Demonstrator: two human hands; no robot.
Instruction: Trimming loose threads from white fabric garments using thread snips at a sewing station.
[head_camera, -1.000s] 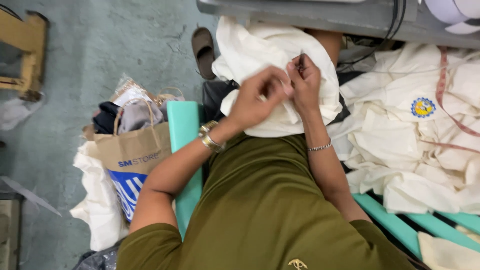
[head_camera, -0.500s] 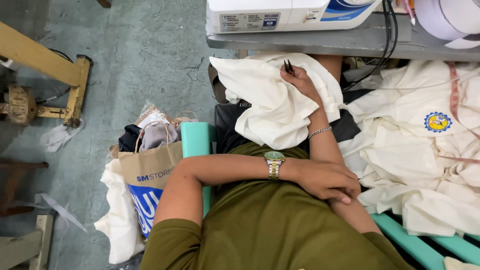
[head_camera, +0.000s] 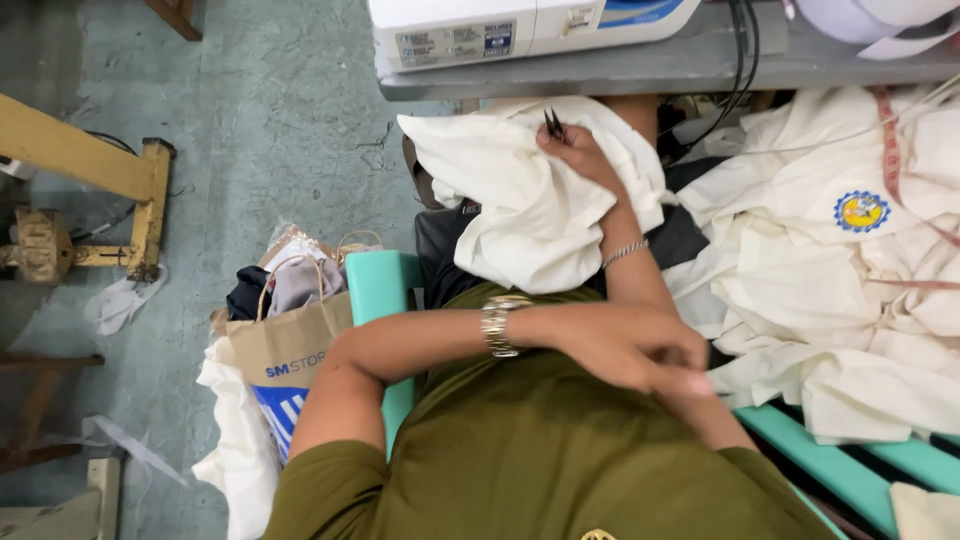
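A white garment (head_camera: 520, 210) lies bunched on my lap. My right hand (head_camera: 582, 152) rests on top of it and grips small black thread snips (head_camera: 552, 124), tips pointing away from me. A thin bracelet sits on that wrist. My left hand (head_camera: 640, 350) has come across my body and lies on my right forearm, fingers curled together and holding nothing. A metal wristwatch (head_camera: 497, 326) is on my left wrist. I wear an olive shirt.
A grey table edge (head_camera: 620, 72) with a white sewing machine (head_camera: 480, 30) is just ahead. A pile of white garments (head_camera: 850, 290), one with a round badge, lies on the teal bench (head_camera: 850, 455) at my right. A paper bag (head_camera: 285, 355) of cloth and a wooden frame (head_camera: 90, 170) stand on the floor at left.
A second ago both hands worked at the white garment. My left hand has since dropped back onto my right forearm; my right hand stays on the cloth with the snips.
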